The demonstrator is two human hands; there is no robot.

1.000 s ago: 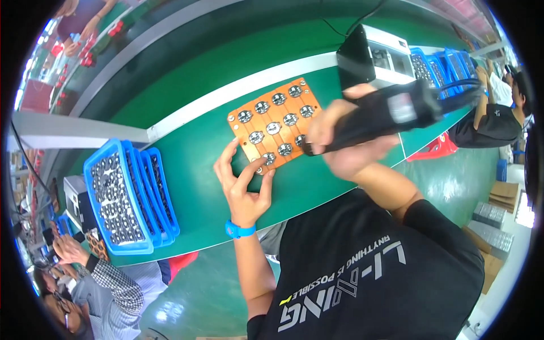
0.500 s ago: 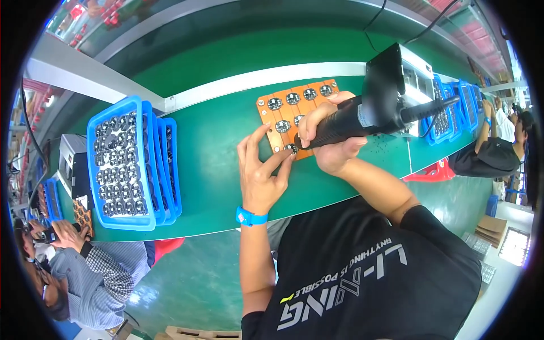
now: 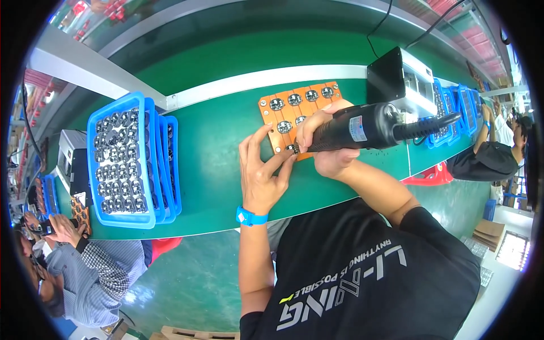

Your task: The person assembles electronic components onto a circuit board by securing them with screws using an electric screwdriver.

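Wrapping our right hand [image 3: 334,162] round a probably hefty black cylindrical driver [image 3: 351,129] — best held mid-barrel — we touch an orange rectangular plate's [image 3: 276,140] near-left corner, left hand [image 3: 263,177] half-open.

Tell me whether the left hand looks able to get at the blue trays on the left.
Likely yes: nothing shows standing between the left hand and the blue trays across the green tabletop, though it would have to leave the orange fixture.

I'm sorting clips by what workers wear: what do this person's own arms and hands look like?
Short black sleeves leave both forearms bare. The left hand and right hand are ungloved; a blue band with a paler patch circles the left wrist.
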